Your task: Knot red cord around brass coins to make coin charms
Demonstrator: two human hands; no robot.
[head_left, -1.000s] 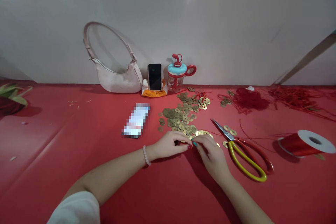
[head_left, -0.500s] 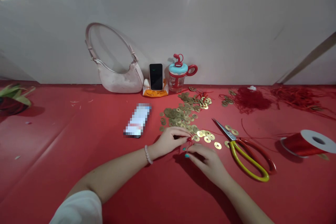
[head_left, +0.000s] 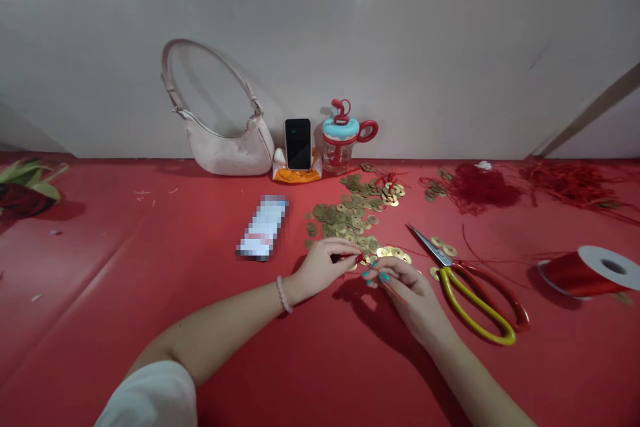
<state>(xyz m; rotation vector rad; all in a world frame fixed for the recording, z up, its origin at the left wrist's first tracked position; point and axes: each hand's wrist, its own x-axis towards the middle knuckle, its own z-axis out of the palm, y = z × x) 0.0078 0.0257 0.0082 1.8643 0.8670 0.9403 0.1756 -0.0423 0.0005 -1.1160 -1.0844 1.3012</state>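
My left hand (head_left: 323, 271) is closed, thumb and fingertips pinching a red cord (head_left: 368, 265) where it is gathered into a small bunch or knot. Beside it my right hand (head_left: 407, 290) pinches the same cord between thumb and fingers. A short length spans the gap between the two hands. Whether a coin hangs on the cord is too small to tell. Just beyond my fingers lies a spread of brass coins with square holes (head_left: 337, 219). Right of my right hand lies a pair of scissors (head_left: 445, 259), with one yellow and one red handle.
A spool of red ribbon (head_left: 567, 275) lies at the right. Tangled red cords (head_left: 483, 188) are heaped behind it. Along the back wall stand a pale handbag (head_left: 233, 153), an upright phone (head_left: 298, 145) and a lidded cup (head_left: 337, 150). Another phone (head_left: 263, 227) lies flat.
My right hand has moved up and to the right, its fingers now closed on the cord. My left hand stays nearly in place. The view has shifted slightly.
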